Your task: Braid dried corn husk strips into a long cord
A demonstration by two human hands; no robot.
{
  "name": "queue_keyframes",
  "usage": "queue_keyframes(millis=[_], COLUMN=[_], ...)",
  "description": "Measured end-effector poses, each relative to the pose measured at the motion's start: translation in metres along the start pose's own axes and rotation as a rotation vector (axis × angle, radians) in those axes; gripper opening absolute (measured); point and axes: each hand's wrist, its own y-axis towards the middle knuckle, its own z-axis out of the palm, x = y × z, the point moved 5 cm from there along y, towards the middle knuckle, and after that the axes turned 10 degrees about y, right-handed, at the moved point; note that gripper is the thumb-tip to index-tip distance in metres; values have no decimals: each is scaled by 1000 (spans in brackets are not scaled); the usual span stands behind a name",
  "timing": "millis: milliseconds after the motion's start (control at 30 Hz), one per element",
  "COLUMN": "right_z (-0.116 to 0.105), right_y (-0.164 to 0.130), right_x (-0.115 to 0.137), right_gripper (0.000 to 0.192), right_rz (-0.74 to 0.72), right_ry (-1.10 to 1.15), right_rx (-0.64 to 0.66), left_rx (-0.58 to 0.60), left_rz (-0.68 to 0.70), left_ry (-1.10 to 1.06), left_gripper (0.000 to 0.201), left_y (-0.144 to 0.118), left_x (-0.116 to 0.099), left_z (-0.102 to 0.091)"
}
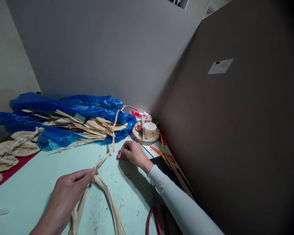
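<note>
Pinching a twisted straw strand (pixel 105 156), the fingers (pixel 87 175) of the left hand (pixel 66 192) press together around it just above the pale green surface (pixel 34 186). The strand runs up from there to a bundle of dry straw (pixel 88 127) that lies on a blue plastic bag (pixel 71 107), and loose ends hang down below the hand. The straw looks light, thin and bendy, and it may snap or fray if pulled hard, so a good spot to hold it is near the twist, where it is thickest. The right hand (pixel 134 153) rests on the surface close by, fingers curled down on a small pink thing (pixel 119 155); I cannot tell if it grips it. Behind that hand sits a round woven tray (pixel 137 135) with a white cup (pixel 150 129) on it, and orange scissors (pixel 161 152) lie beside it. Flat woven pieces (pixel 12 148) lie far off to the left on a red cloth. A red loop (pixel 152 220), maybe a tool handle, shows at the bottom edge. A big brown board (pixel 235 130) stands close on the right, so there is little room there.
</note>
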Motion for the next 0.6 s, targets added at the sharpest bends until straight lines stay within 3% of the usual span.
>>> queue_keyframes(millis=[200, 400, 500, 600], right_z=[-4, -11, -6, -2], right_y=[-12, -6, 1, 6], right_x=[-18, -29, -30, -29], right_gripper=[14, 8, 16, 24], right_rz=[12, -7, 4, 6], right_ry=[291, 366, 422, 441], right_rx=[51, 64, 168, 255], left_rx=[77, 63, 2, -157], left_rz=[60, 43, 55, 237], left_ry=[149, 175, 202, 303], left_gripper=[40, 44, 45, 40], left_y=[3, 5, 6, 6], left_x=[-8, -12, -14, -20], left_z=[12, 12, 4, -4])
